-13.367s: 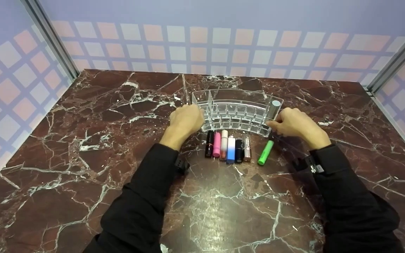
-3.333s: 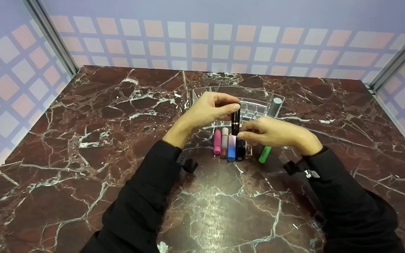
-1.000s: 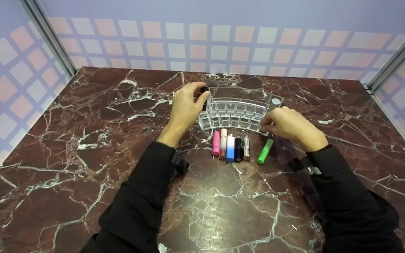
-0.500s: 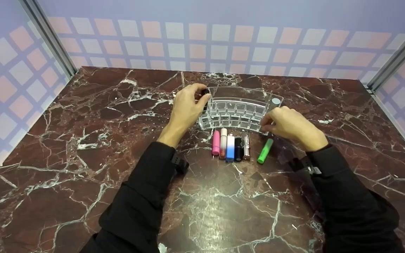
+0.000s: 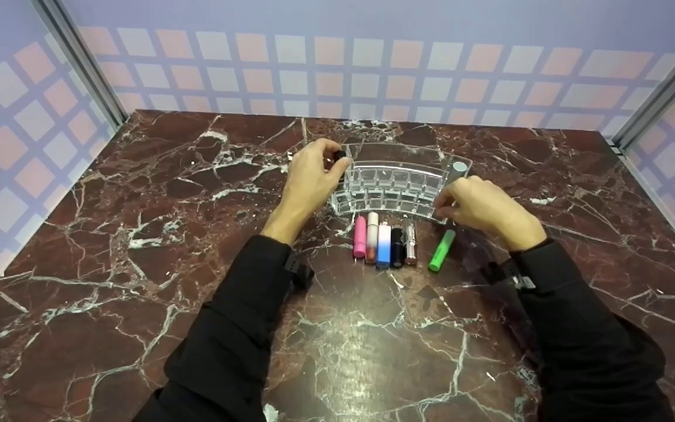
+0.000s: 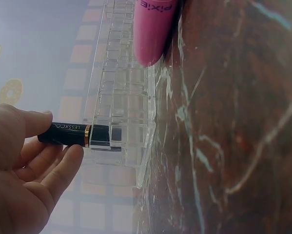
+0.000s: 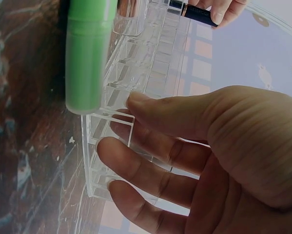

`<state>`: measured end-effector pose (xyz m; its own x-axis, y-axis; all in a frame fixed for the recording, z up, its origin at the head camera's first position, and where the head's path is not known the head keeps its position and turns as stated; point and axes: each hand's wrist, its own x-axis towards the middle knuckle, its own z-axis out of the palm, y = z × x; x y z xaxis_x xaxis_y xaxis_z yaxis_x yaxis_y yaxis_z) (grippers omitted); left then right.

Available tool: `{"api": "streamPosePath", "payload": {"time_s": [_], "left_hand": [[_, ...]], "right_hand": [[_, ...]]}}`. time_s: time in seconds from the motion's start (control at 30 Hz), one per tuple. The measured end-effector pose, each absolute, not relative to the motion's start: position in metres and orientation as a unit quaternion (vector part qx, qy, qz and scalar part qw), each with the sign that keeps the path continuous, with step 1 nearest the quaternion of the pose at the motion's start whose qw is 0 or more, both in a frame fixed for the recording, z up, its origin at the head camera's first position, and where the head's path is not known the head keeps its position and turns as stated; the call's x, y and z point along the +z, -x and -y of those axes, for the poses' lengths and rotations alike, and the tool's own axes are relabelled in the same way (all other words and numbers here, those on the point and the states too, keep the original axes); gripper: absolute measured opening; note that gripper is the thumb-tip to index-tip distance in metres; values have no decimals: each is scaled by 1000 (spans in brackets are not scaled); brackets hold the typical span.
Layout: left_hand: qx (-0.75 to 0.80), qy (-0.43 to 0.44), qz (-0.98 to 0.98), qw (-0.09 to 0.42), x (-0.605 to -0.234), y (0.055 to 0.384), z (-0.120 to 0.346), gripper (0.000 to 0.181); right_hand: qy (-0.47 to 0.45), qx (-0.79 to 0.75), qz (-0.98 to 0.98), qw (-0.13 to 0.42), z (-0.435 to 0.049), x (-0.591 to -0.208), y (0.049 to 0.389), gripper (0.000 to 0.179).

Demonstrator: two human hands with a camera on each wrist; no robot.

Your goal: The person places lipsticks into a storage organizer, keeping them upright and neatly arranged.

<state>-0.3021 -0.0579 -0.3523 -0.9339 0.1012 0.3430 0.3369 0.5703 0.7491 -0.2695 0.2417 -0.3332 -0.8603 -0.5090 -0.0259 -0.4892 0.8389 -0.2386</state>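
My left hand (image 5: 308,179) pinches a black lipstick tube (image 6: 70,135) with a gold band, between thumb and fingers. The tube's lower end sits inside a compartment at the left end of the clear, curved cosmetics organizer (image 5: 395,168); in the left wrist view it shows through the clear walls. At the organizer's right front corner, my right hand (image 5: 484,208) grips the clear wall, thumb on one side and fingers on the other. A grey tube (image 5: 457,170) with a pale round top stands in the organizer's back right compartment.
In front of the organizer several tubes lie in a row: pink (image 5: 360,237), white-and-reddish (image 5: 372,239), blue-and-white (image 5: 384,246), black (image 5: 396,247) and clear-and-rose (image 5: 411,243). A green tube (image 5: 442,251) lies apart, right of them. Patterned panels border the marbled table (image 5: 197,234).
The black lipstick tube lay leftmost in the row, then was held upright by both hands, and is now in the organizer's left end. The right hand has returned to the organizer's right corner.
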Motion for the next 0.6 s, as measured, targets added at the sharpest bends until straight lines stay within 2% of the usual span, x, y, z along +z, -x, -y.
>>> {"api": "streamPosePath", "payload": {"time_s": [0.2,0.6], "left_hand": [[-447,119,877,131,-352,301,59,35],[-440,107,882,128,-350,301,59,36]], "right_hand": [[252,-119,-959,57,-242,-333,269,12],[250,-114,-960,43,-241,-333,269,11]]}}
